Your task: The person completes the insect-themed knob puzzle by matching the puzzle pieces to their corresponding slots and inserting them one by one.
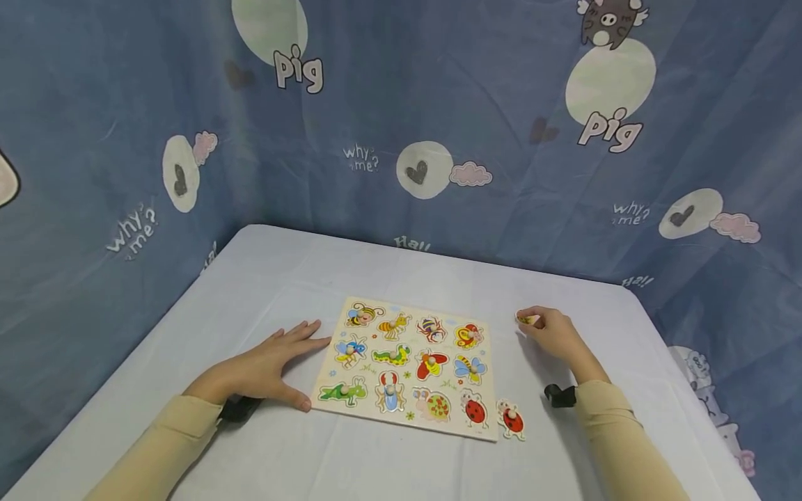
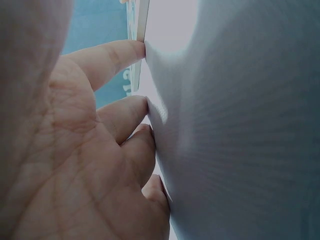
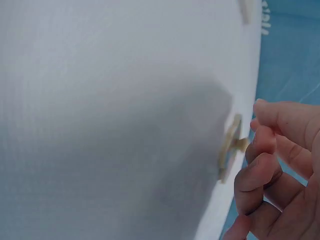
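A wooden peg puzzle board (image 1: 401,415) with colourful insect pictures lies on the white table; most of its pictures carry small round knobs. My left hand (image 1: 269,365) is spread flat at the board's left side, thumb and fingertips at its edge; in the left wrist view its fingertips (image 2: 136,49) rest along the table. To the right of the board, my right hand (image 1: 551,337) has its thumb and fingers curled at a small yellow-patterned puzzle piece (image 1: 525,319). The right wrist view shows that piece's knob (image 3: 241,145) right at the fingertips, its picture hidden.
A ladybug puzzle piece (image 1: 512,421) with a knob lies against the board's lower right corner. The snail and ladybug pictures at the board's lower right show no knobs. A blue printed curtain (image 1: 351,209) hangs behind the white table (image 1: 301,278).
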The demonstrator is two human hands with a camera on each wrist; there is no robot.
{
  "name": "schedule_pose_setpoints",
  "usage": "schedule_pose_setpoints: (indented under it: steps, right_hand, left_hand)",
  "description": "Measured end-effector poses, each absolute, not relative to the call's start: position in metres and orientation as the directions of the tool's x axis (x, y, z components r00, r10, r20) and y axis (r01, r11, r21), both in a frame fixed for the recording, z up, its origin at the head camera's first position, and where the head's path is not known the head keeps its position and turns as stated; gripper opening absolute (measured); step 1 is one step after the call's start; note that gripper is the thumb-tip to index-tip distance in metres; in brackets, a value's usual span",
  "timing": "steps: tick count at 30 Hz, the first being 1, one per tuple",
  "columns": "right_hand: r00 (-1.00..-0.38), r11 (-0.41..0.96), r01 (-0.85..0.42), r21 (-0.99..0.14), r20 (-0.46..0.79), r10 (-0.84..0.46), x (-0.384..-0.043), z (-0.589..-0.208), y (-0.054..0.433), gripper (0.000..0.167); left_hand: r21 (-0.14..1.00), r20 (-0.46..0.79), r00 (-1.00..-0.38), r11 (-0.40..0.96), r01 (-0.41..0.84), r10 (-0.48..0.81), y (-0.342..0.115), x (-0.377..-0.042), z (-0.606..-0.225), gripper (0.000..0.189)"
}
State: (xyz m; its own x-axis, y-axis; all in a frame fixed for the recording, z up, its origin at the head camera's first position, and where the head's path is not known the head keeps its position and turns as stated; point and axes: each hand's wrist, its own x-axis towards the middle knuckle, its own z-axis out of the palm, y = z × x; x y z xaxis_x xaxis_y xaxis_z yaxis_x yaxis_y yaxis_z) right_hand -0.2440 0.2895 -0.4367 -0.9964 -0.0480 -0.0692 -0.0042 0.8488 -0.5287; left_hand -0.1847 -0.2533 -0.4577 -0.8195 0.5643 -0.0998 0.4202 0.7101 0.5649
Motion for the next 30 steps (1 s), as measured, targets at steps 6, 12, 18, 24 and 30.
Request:
schedule_pose_setpoints:
  steps: [6, 12, 18, 24, 30]
  right_hand:
    - [-0.997, 0.865, -0.01, -0.501, -0.056, -0.044, -0.249, -0.443, 0.297, 0.034]
    - [-0.998, 0.854, -0.013, -0.52, -0.04, -0.04, -0.253, -0.443, 0.299, 0.031]
    - [-0.998, 0.862, 0.008, -0.507, -0.055, -0.023, -0.26, -0.445, 0.304, 0.033]
    - [-0.997, 0.869, 0.03, -0.495, -0.071, -0.006, -0.262, -0.443, 0.308, 0.032]
    - [-0.996, 0.87, 0.046, -0.492, -0.089, 0.002, -0.264, -0.443, 0.31, 0.03]
  left_hand:
    - [0.565, -0.1, -0.819, 0.71, 0.421, 0.565, -0.253, -0.185, -0.456, 0.117]
    - [0.569, -0.104, -0.818, 0.708, 0.418, 0.566, -0.253, -0.183, -0.455, 0.117]
    - [0.566, -0.099, -0.815, 0.706, 0.426, 0.57, -0.253, -0.183, -0.454, 0.117]
    - [0.57, -0.102, -0.816, 0.706, 0.421, 0.569, -0.252, -0.183, -0.452, 0.117]
    - [0.57, -0.107, -0.819, 0.709, 0.414, 0.564, -0.252, -0.182, -0.452, 0.116]
